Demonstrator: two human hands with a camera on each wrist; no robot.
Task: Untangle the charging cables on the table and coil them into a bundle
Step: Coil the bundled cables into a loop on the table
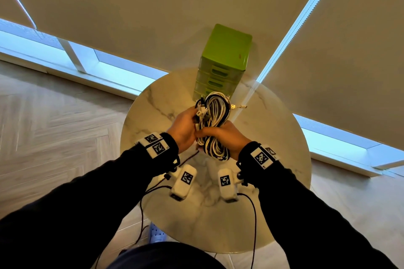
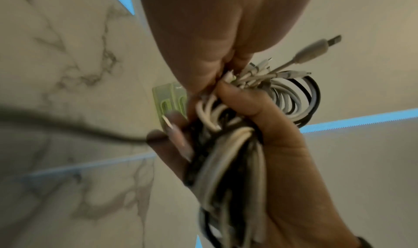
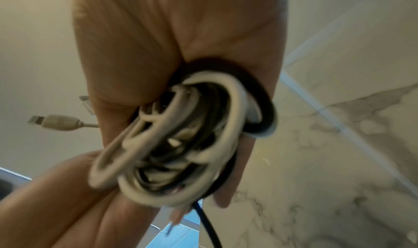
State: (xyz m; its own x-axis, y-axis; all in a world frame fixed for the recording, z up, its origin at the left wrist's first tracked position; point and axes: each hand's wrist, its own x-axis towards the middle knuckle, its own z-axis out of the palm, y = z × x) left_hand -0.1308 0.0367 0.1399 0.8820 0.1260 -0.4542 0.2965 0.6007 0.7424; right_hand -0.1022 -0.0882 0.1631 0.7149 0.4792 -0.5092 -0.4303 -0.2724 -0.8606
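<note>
A coiled bundle of black and white charging cables [image 1: 216, 111] is held up above the round marble table [image 1: 157, 102]. My right hand [image 1: 223, 135] grips the bundle around its middle, and loops stick out above and below the fist [image 3: 181, 141]. My left hand [image 1: 185, 129] pinches the loose connector ends at the bundle's left side [image 2: 228, 76]. A white USB plug [image 1: 237, 106] pokes out to the right, also visible in the wrist views [image 2: 316, 50] [image 3: 56, 122]. The fingertips of both hands are mostly hidden by the cables.
A green plastic drawer unit [image 1: 223, 61] stands at the table's far edge, just behind the bundle. Thin dark wires of the wrist cameras [image 1: 253, 214] hang below my arms. Window blinds are behind, and wood floor [image 1: 54, 116] lies to the left.
</note>
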